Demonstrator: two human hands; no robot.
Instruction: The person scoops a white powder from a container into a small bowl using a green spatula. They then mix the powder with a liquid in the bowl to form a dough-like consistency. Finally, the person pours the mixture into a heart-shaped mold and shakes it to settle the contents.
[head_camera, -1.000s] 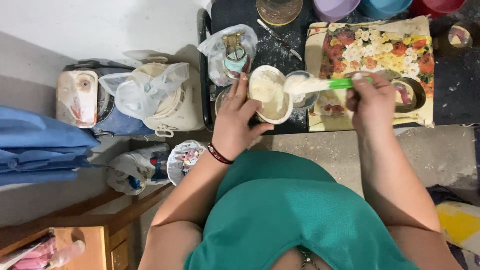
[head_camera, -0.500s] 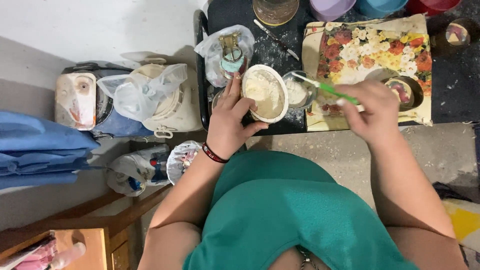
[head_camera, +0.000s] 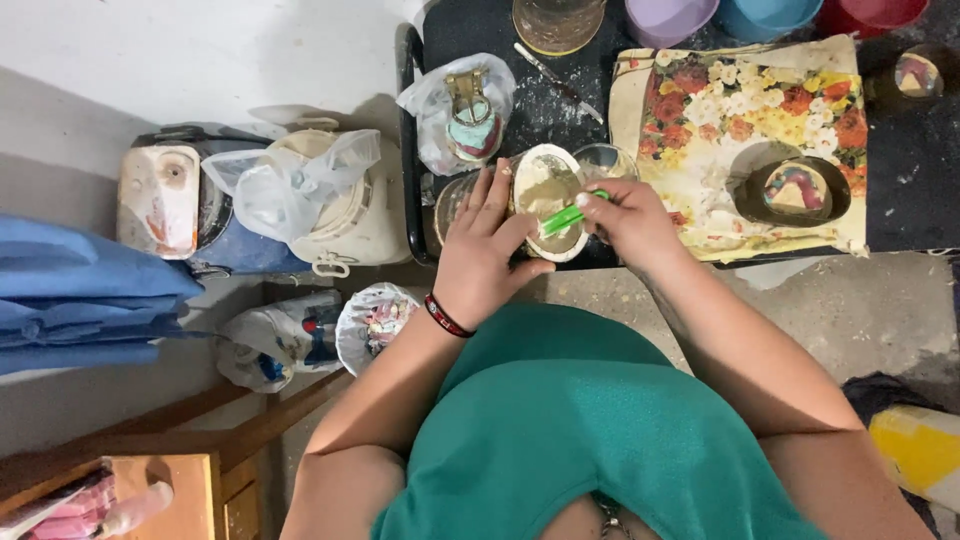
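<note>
Left hand (head_camera: 490, 255) grips a tilted cup (head_camera: 548, 200) at the table's (head_camera: 900, 215) near edge. Right hand (head_camera: 630, 225), farther right earlier, now pinches a green stick (head_camera: 568, 215) inside it.

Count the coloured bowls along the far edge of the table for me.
3, all cut off by the picture's top edge: a lilac bowl on the left, a blue bowl in the middle, a red bowl on the right. More may sit out of view.
</note>
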